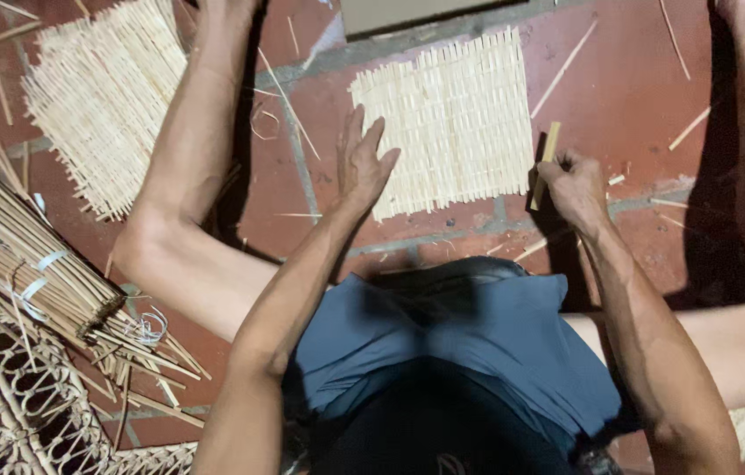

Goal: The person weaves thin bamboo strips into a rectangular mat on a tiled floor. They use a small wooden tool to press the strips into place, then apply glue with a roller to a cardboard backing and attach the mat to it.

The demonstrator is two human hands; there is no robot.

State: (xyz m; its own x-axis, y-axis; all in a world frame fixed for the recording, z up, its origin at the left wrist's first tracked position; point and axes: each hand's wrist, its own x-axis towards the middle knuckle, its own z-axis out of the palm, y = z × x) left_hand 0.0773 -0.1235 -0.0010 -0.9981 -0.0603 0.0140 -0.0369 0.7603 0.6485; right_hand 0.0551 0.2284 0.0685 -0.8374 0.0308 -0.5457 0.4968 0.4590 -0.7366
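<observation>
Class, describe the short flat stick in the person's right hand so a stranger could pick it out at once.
Start at the woven bamboo mat on the red tiled floor in front of the person. At its right edge, the right hand grips a short flat stick upright against the mat. It is wider and stubbier than the thin splints scattered around.

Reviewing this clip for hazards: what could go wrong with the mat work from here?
1. The right hand presses a short flat stick against the woven mat's edge; a slip could bend or dislodge slats.
2. The left hand only rests on the other edge, so the mat may slide.
3. Loose splinters on the brick floor could prick bare skin.
</observation>
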